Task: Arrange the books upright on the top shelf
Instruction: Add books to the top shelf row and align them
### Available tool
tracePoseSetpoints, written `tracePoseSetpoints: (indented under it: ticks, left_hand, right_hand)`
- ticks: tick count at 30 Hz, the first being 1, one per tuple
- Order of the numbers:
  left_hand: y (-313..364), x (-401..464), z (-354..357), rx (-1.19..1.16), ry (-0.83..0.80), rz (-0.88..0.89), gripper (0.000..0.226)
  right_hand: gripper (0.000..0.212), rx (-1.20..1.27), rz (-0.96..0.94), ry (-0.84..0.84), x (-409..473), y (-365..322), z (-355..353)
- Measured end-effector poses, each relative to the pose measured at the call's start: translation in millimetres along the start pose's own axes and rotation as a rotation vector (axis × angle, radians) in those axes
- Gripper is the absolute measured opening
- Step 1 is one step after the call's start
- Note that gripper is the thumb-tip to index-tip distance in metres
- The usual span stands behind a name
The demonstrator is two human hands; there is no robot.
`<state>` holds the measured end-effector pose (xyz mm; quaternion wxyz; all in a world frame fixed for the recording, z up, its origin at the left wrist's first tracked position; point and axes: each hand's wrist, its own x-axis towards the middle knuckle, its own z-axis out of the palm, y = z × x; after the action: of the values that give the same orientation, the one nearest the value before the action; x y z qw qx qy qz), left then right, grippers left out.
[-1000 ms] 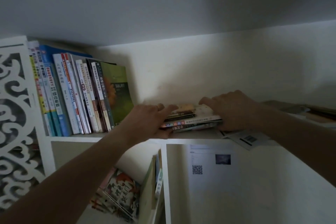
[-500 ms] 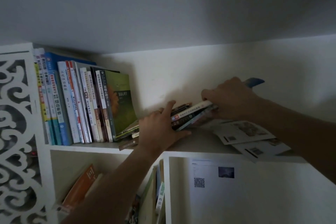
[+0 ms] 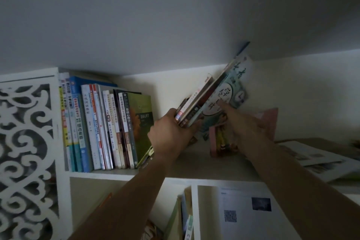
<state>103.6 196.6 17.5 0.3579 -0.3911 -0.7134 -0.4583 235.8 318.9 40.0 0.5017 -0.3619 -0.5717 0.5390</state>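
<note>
A row of upright books [image 3: 101, 128] fills the left end of the top shelf [image 3: 194, 165], ending in a green-covered one [image 3: 141, 121]. A stack of several thin books [image 3: 210, 95] is tilted steeply, its top end up to the right near the ceiling. My left hand [image 3: 171, 134] grips the stack's lower end. My right hand [image 3: 243, 124] presses straight fingers against the stack's light blue-green cover from the right. A pink book [image 3: 224, 142] stands behind my right hand, partly hidden.
Loose papers and flat booklets [image 3: 311, 154] lie on the shelf's right part. A white carved panel [image 3: 27, 152] borders the left. Lower compartments hold more books [image 3: 183, 218] and a sheet with a QR code [image 3: 243, 214].
The stack, lying flat a second ago, has swung up from its right end to a steep tilt. Both hands rose with it, and the view shifted upward.
</note>
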Motion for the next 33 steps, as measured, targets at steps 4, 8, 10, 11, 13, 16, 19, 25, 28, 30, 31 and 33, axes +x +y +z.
tracePoseSetpoints:
  ticks: [4, 8, 10, 11, 13, 16, 19, 25, 28, 30, 31, 33]
  left_hand:
    - [-2.3, 5.2, -8.3, -0.104, 0.101, -0.082, 0.067]
    - [-10.2, 10.4, -11.8, -0.191, 0.156, -0.194, 0.068]
    - [-16.4, 12.9, -12.0, -0.242, 0.183, -0.241, 0.067]
    - [-18.3, 13.4, -12.8, -0.265, 0.201, -0.261, 0.068]
    - [-23.2, 14.5, -13.7, -0.317, 0.211, -0.282, 0.065]
    - [-34.6, 17.7, -15.7, -0.436, 0.119, -0.258, 0.059]
    - [-49.3, 15.7, -16.2, -0.641, -0.101, -0.241, 0.063]
    - [-79.5, -4.9, -15.0, -0.484, -0.475, -0.145, 0.12]
    - [-79.4, -11.7, -16.3, -0.377, -0.485, -0.042, 0.116]
    - [-73.1, -17.8, -15.1, -0.292, -0.389, 0.081, 0.095]
    - [-69.2, -21.0, -14.1, -0.257, -0.342, 0.126, 0.084]
    - [-64.2, -26.7, -12.6, -0.247, -0.268, 0.158, 0.071]
  right_hand:
    - [0.072, 0.263, -0.048, -0.09, 2.6, 23.9, 19.2]
    - [0.093, 0.282, -0.204, -0.01, -8.1, 36.2, 41.0]
    - [0.08, 0.234, -0.42, -0.053, -21.2, 27.8, 49.8]
    - [0.069, 0.226, -0.516, -0.119, -30.4, 21.5, 54.8]
    - [0.067, 0.232, -0.605, -0.303, -47.7, 5.6, 69.0]
    - [0.076, 0.351, -0.503, -0.413, -54.9, -8.8, 94.0]
    - [0.084, 0.225, -0.518, -0.294, -60.7, -6.4, 102.4]
    - [0.093, 0.177, -0.346, -0.184, -51.2, 26.5, 97.3]
    - [0.116, 0.262, -0.297, -0.177, -42.5, 42.6, 90.6]
    - [0.136, 0.244, -0.299, -0.199, -44.4, 49.3, 88.1]
    - [0.148, 0.241, -0.295, -0.198, -46.3, 48.9, 87.8]
    - [0.161, 0.21, -0.317, -0.194, -48.8, 45.8, 88.0]
